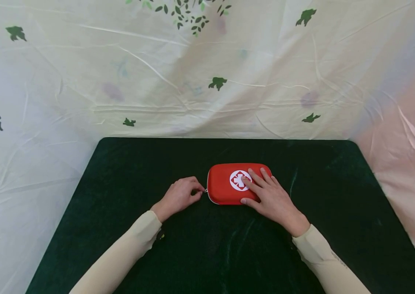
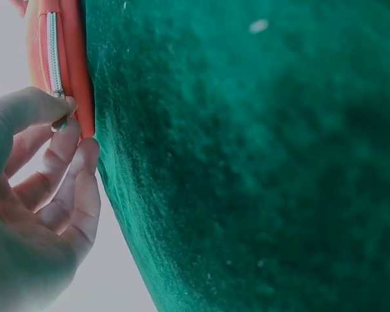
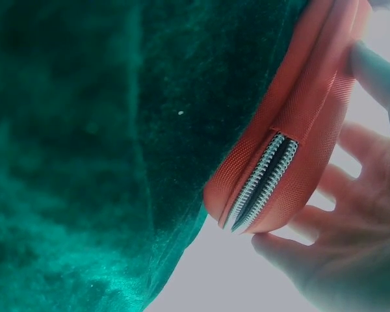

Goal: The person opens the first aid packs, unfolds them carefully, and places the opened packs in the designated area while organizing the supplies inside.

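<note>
A red zip case with a white cross emblem lies flat on the dark green cloth. My left hand is at its left end, where thumb and forefinger pinch the zipper pull. Silver zipper teeth run along the case's side from the slider in the left wrist view. My right hand rests on the right part of the lid with its fingers spread, partly covering the emblem. Under that hand, the right wrist view shows the zipper teeth parted at the case's end, with a narrow dark gap between the rows.
The green cloth covers a table whose far edge lies beyond the case. Pale fabric printed with green birds and leaves hangs behind it and at the sides.
</note>
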`<state>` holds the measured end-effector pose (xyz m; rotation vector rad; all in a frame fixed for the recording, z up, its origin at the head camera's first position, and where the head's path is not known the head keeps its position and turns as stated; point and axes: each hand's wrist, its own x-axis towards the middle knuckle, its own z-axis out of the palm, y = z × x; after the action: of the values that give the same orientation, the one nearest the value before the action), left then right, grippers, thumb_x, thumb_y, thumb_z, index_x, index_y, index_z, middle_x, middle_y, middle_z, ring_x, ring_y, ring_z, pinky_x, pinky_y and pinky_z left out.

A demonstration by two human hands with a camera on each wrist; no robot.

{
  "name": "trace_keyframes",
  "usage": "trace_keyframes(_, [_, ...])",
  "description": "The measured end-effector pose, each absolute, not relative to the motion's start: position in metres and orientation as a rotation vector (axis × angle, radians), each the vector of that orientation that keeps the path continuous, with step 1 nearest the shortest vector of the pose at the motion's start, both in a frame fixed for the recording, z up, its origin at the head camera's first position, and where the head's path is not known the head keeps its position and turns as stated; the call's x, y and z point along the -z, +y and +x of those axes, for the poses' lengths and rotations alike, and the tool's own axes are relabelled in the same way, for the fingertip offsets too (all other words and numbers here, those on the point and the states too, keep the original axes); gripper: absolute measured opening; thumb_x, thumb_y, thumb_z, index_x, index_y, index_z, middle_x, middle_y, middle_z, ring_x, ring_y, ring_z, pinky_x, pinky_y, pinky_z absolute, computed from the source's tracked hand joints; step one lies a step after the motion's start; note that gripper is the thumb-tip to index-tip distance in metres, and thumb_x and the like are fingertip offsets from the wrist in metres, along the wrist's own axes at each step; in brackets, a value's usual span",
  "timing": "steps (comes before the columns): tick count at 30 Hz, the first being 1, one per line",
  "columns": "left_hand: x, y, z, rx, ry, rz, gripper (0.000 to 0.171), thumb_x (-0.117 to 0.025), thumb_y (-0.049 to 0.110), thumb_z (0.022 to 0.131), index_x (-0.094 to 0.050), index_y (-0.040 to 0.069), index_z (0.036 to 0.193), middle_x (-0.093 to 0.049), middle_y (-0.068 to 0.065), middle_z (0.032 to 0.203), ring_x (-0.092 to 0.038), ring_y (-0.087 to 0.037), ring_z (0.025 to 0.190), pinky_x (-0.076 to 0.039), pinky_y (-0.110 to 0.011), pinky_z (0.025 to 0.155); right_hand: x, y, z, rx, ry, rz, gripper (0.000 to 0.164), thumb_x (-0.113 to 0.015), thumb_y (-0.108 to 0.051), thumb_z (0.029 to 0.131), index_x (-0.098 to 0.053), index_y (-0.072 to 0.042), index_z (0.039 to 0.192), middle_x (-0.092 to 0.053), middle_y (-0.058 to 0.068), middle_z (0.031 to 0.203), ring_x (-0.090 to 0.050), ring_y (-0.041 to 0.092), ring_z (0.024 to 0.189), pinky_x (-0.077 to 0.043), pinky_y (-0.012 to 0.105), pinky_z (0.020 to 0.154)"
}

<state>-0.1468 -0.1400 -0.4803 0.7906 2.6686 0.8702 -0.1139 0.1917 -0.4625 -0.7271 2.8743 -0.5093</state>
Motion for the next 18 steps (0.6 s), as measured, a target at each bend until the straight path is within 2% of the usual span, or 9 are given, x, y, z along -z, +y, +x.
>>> trace_keyframes(11, [0.491, -0.148, -0.148, -0.891, 2.601, 0.891, 0.022, -0.071, 0.025, 0.098, -0.075, 0.015, 0.117, -0.067, 0.000, 0.111, -0.065, -0.009, 0.089, -0.056, -0.032, 0.077, 0.463, 0.192, -0.114, 0.504, 2.875, -0.721, 0.078, -0.069, -0.051, 0.096, -0.039, -0.021, 0.161, -0.027, 0.012, 0.169, -0.014, 0.047, 0.155, -0.018, 0.067, 0.120])
trace_keyframes(15, [0.477, -0.143, -0.142, -0.844, 2.604, 0.854, 0.020, -0.072, 0.023, 0.097, -0.076, 0.017, 0.116, -0.067, 0.003, 0.110, -0.063, -0.004, 0.088, -0.055, -0.029, 0.078, 0.463, 0.192, -0.114, 0.505, 2.875, -0.720, 0.077, -0.069, -0.051, 0.096, -0.039, -0.021, 0.161, -0.027, 0.011, 0.169, -0.014, 0.047, 0.155, -0.018, 0.067, 0.120])
trace_keyframes(18, [0.487, -0.145, -0.144, -0.857, 2.593, 0.856, 0.020, -0.073, 0.026, 0.097, -0.076, 0.020, 0.116, -0.066, 0.006, 0.109, -0.062, -0.001, 0.087, -0.054, -0.028, 0.077, 0.463, 0.191, -0.114, 0.506, 2.876, -0.721, 0.077, -0.069, -0.051, 0.096, -0.039, -0.021, 0.161, -0.027, 0.011, 0.169, -0.014, 0.047, 0.155, -0.017, 0.067, 0.120])
